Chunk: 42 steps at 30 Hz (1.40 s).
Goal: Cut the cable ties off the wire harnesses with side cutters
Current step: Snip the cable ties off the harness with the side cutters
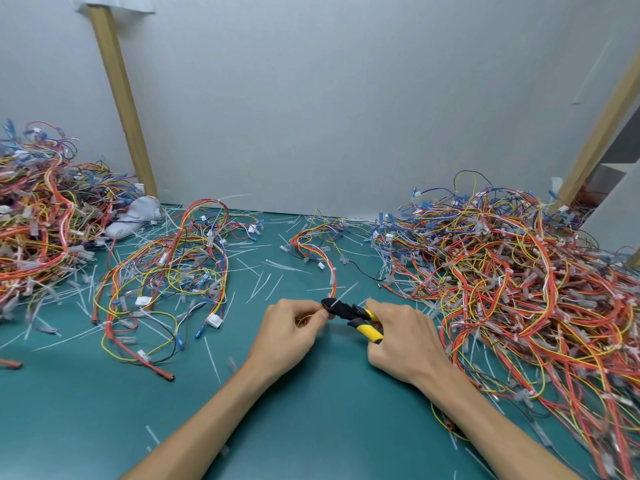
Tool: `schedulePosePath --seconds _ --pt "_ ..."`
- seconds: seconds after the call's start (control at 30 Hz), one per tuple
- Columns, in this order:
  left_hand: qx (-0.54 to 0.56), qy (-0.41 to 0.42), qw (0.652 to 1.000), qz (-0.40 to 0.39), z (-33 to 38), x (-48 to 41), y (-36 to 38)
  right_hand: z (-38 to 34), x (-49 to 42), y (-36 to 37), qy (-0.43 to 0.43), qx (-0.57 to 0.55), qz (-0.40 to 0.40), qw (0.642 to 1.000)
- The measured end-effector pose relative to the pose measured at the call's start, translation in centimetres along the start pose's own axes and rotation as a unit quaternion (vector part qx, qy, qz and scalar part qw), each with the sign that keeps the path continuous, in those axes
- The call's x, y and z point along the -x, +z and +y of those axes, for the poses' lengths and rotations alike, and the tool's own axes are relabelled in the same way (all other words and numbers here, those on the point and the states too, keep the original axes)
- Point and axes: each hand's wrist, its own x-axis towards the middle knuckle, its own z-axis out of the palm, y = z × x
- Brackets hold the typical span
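While cut white plastic ties litter the green bench, the left hand pinches a red-and-yellow wire bundle mid-bench, the right hand grips yellow-handled black cutters on it, and a big wire pile waits.

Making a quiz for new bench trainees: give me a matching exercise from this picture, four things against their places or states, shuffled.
1 yellow-handled black side cutters
2 white cloth bundle
3 left hand
4 largest tangled wire-harness heap

a pinches orange and yellow wires
b gripped by right hand
c at the left wooden post's foot
d right side of green mat

Pairs: 1-b, 2-c, 3-a, 4-d
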Motion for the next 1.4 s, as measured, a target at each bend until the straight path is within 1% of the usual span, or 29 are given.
schedulePosePath --seconds 0.4,0.53,0.6,0.67,0.73,0.8,0.9,1.0,1.13,1.2,1.27,1.33,1.4 --pt "-0.003 0.001 1.000 -0.003 0.0 0.0 0.0 -0.1 0.0 -0.1 -0.001 -0.008 0.007 1.000" --pt "0.013 -0.021 1.000 0.007 -0.2 -0.2 0.1 0.0 0.1 0.0 0.010 -0.034 0.021 0.999" --pt "0.027 -0.036 0.999 0.023 -0.3 -0.3 0.1 0.0 0.2 0.1 0.031 -0.049 0.035 0.998" --pt "0.056 -0.051 0.996 0.049 -0.3 -0.4 0.0 0.0 0.2 0.1 0.067 -0.056 0.071 0.994" --pt "0.092 -0.061 0.991 0.076 -0.3 -0.6 -0.1 0.1 0.1 0.1 0.079 -0.025 0.133 0.988" --pt "0.121 -0.063 0.985 0.104 -0.3 -0.7 -0.2 0.4 -0.2 0.4 0.078 0.006 0.169 0.983" --pt "0.149 -0.058 0.979 0.130 -0.3 -0.8 -0.3 0.8 -0.5 0.6 0.100 0.053 0.160 0.981" --pt "0.169 -0.035 0.974 0.144 -0.3 -0.7 -0.3 1.0 -0.6 0.7 0.112 0.052 0.175 0.977" --pt "0.148 -0.010 0.969 0.196 0.0 -0.6 -0.5 1.1 -0.6 0.5 0.128 0.053 0.193 0.971" --pt "0.134 0.004 0.966 0.219 0.3 -0.6 -1.0 1.1 -0.5 0.4 0.137 0.020 0.206 0.969" --pt "0.135 0.020 0.965 0.224 1.1 -0.8 -1.8 1.3 -0.5 0.4 0.146 -0.047 0.211 0.965" --pt "0.142 0.041 0.966 0.213 2.5 -1.1 -2.9 1.3 -0.5 0.3 0.151 -0.119 0.203 0.960" --pt "0.150 0.070 0.969 0.184 4.1 -1.6 -4.1 1.3 -0.5 0.3 0.159 -0.165 0.192 0.954"
